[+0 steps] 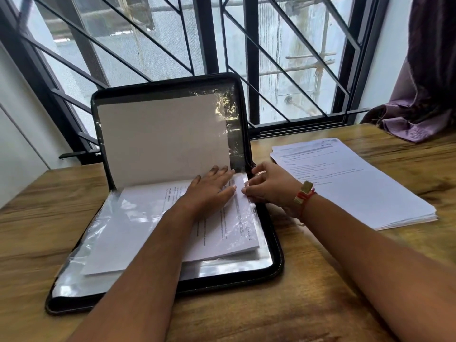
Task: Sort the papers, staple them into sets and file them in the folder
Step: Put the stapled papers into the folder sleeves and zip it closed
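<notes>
A black zip folder (276, 245) lies open on the wooden table, its upper half propped upright against the window. A plastic sleeve with a blank white sheet (160, 137) stands up in that half. On the lower half lies a set of printed papers (148, 218) partly inside a clear sleeve (81, 255). My left hand (212, 186) lies flat on these papers, fingers spread. At the right edge of the sleeve, my right hand (269, 186) pinches the edge of the sleeve and papers between fingertips. A stack of printed papers (350, 183) rests to the right of the folder.
A barred window (283, 58) runs along the table's far edge right behind the folder. A purple curtain (427, 95) hangs at the far right, touching the table (320, 292). A white wall stands at the left.
</notes>
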The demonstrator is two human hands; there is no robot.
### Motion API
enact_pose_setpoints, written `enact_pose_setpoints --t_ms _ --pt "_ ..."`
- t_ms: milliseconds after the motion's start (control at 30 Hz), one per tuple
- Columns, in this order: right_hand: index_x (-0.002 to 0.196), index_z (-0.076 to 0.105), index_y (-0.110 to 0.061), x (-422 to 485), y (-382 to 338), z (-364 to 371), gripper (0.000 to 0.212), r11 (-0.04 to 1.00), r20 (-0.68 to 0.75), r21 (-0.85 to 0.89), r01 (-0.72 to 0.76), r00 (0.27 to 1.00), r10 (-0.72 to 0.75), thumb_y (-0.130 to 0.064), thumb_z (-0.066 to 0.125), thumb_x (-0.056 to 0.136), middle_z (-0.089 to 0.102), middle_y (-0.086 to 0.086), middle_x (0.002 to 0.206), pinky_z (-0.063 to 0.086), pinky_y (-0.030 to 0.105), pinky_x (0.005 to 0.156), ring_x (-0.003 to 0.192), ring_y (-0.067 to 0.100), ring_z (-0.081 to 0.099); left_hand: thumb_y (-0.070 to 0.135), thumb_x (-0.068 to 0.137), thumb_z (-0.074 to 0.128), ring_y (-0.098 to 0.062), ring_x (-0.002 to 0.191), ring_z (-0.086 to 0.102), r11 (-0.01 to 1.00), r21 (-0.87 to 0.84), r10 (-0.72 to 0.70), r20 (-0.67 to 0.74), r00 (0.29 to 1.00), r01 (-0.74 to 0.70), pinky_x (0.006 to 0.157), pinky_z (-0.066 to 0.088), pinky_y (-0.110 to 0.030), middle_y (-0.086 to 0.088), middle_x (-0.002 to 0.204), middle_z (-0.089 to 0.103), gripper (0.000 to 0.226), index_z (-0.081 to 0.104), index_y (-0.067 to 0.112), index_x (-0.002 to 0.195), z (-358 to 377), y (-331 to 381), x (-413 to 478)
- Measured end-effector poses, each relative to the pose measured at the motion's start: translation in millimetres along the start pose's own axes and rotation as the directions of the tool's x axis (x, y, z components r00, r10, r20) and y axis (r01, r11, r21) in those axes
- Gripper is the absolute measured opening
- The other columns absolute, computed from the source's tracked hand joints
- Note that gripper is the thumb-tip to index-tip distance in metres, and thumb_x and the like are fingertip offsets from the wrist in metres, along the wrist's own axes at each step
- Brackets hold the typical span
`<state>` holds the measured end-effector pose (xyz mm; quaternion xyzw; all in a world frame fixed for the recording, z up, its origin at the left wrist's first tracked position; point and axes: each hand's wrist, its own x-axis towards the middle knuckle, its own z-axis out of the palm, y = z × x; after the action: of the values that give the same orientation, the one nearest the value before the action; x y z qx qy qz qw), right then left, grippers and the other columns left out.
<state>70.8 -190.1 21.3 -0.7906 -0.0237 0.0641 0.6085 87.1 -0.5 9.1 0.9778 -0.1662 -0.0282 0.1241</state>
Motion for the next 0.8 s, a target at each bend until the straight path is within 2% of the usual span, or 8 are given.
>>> enact_pose_setpoints --t_ms 100,200,333,433,500,600,700,800 --pt "0.119 0.048 -0.005 -1 -1 1 0.050 0.999 0.003 0.036 -0.001 1.000 0.001 -0.001 0.078 0.080 0.071 0.016 0.097 0.060 0.047 0.081 0.090 0.031 0.072 0.043 0.107 0.028 -0.006 0.153 -0.005 1.000 -0.007 0.003 -0.007 1.000 -0.004 0.123 -0.001 -0.043 0.012 0.168 0.002 0.055 0.011 0.034 0.159 0 1 -1" --pt "0.125 0.045 -0.004 -4 -5 3 0.045 0.999 0.057 0.049 -0.010 0.998 0.007 -0.005 0.072 0.088 0.070 0.017 0.104 0.060 0.029 0.067 0.083 0.022 0.069 0.041 0.108 0.029 -0.007 0.153 -0.003 1.000 -0.007 0.001 -0.016 1.000 -0.001 0.123 0.000 -0.043 0.011 0.168 0.004 0.055 0.013 0.033 0.159 -1 3 -1" --pt "0.127 0.045 -0.005 -6 -8 4 0.035 0.996 0.140 -0.094 -0.003 0.990 0.017 -0.005 0.059 0.095 0.066 0.009 0.096 0.051 0.017 0.050 0.075 0.014 0.063 0.049 0.106 0.028 -0.008 0.154 -0.003 1.000 -0.011 0.000 -0.010 1.000 0.000 0.124 0.001 -0.045 0.011 0.168 0.004 0.058 0.013 0.032 0.159 0 3 -1" --pt "0.123 0.050 -0.008 -2 -4 2 0.030 0.969 0.015 -0.233 0.080 0.997 -0.079 -0.009 0.059 0.095 0.069 0.010 0.096 0.044 0.015 0.048 0.066 0.007 0.061 0.045 0.106 0.032 -0.008 0.154 -0.003 1.000 0.006 -0.003 -0.010 1.000 0.003 0.125 0.001 -0.046 0.010 0.168 0.003 0.059 0.012 0.032 0.159 0 3 1" --pt "0.122 0.052 -0.012 6 4 -1 0.028 0.854 -0.088 -0.466 0.230 0.949 -0.304 -0.014 0.059 0.094 0.069 0.007 0.105 0.045 0.016 0.062 0.079 0.011 0.063 0.043 0.104 0.038 -0.009 0.154 -0.003 1.000 0.027 -0.005 -0.012 1.000 0.005 0.125 0.002 -0.045 0.010 0.168 0.003 0.063 0.012 0.031 0.160 0 2 1" --pt "0.133 0.050 -0.012 19 13 -2 0.038 0.690 -0.002 -0.621 0.372 0.879 -0.476 -0.012 0.053 0.095 0.064 0.011 0.125 0.045 0.034 0.098 0.115 0.027 0.058 0.045 0.102 0.045 -0.009 0.154 -0.002 0.999 0.041 0.007 -0.020 1.000 -0.006 0.124 0.003 -0.044 0.009 0.168 0.003 0.068 0.013 0.028 0.160 0 2 0" --pt "0.147 0.040 -0.011 32 20 1 0.048 0.569 0.133 -0.730 0.379 0.895 -0.425 -0.014 0.045 0.099 0.046 0.010 0.150 0.027 0.033 0.113 0.140 0.026 0.038 0.046 0.101 0.046 -0.010 0.154 -0.001 0.998 0.058 0.013 -0.024 1.000 -0.011 0.124 0.003 -0.043 0.008 0.168 0.004 0.069 0.014 0.026 0.160 0 2 0" --pt "0.152 0.033 -0.015 41 27 3 0.048 0.577 0.198 -0.726 0.374 0.917 -0.345 -0.019 0.039 0.104 0.026 0.005 0.162 0.022 0.029 0.117 0.149 0.022 0.025 0.048 0.100 0.047 -0.011 0.154 0.001 0.998 0.060 0.018 -0.028 0.999 -0.017 0.125 0.007 -0.045 0.006 0.168 0.007 0.069 0.018 0.026 0.159 -1 0 2"
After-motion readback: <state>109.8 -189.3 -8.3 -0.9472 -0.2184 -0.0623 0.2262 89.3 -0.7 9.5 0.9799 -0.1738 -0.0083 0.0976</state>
